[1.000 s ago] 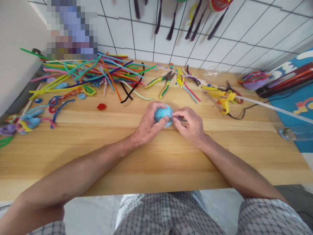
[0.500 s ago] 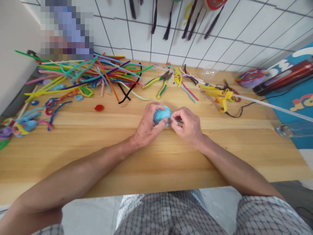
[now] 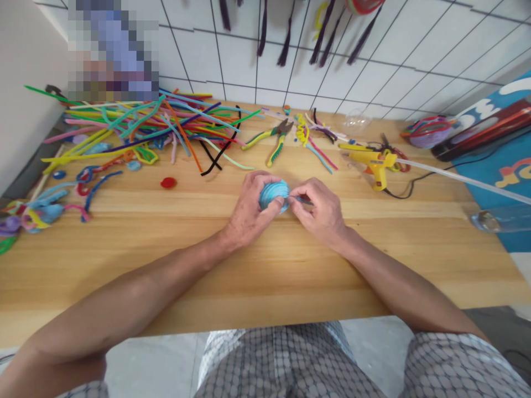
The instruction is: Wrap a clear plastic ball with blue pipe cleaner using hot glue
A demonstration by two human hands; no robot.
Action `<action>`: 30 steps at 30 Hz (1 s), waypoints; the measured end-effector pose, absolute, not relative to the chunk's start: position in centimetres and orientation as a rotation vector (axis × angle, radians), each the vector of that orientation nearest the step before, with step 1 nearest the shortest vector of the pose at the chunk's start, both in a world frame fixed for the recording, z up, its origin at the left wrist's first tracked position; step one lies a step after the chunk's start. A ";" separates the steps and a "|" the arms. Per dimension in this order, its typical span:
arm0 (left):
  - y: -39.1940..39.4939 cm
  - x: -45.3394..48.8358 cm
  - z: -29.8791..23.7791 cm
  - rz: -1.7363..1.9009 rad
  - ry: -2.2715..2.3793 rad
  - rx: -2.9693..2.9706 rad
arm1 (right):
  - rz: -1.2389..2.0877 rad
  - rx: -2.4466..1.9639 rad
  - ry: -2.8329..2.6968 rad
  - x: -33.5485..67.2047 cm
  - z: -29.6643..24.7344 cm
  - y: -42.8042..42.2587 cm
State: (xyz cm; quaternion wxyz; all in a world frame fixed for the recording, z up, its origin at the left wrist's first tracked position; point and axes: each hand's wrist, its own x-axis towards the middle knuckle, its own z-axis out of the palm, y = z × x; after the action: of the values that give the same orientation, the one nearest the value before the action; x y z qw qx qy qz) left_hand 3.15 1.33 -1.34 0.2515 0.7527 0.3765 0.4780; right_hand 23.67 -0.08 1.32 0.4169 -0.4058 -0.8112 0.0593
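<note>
In the head view, my left hand is closed around a light blue ball with a ribbed, wound surface, its thumb pressed on the near right side. My right hand pinches at the ball's right edge, thumb and forefinger together. A thin dark bluish strand shows between its fingers; whether it joins the ball is too small to tell. Both hands are just above the wooden table, near its middle. Beyond them lie pliers with yellow-green handles, jaws pointing away.
A heap of coloured pipe cleaners spreads across the back left. Nearer lies a red cap-like piece. To the right are a yellow glue gun with a cable and a clear bottle. A tiled wall rises behind.
My right hand has shifted very slightly, with its fingertips still at the ball's right edge. The ball is turned a little in my left hand.
</note>
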 end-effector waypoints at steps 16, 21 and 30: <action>1.5 3.1 -0.2 1.209 1.089 1.921 | 0.176 -0.995 -2.070 24.0 1.5 0.0; 1.5 3.2 -0.5 1.252 1.065 1.874 | 0.189 -0.992 -2.110 24.0 2.2 -0.4; 1.4 3.2 -1.0 1.312 1.137 1.733 | 0.185 -0.998 -2.115 24.4 2.5 0.3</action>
State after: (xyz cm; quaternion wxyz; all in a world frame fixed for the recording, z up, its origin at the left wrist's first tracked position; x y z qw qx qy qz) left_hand 3.22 1.38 -1.03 0.3376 0.6649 0.4362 0.5036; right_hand 24.43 0.26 2.55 0.3873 -0.3923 -0.8312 0.0727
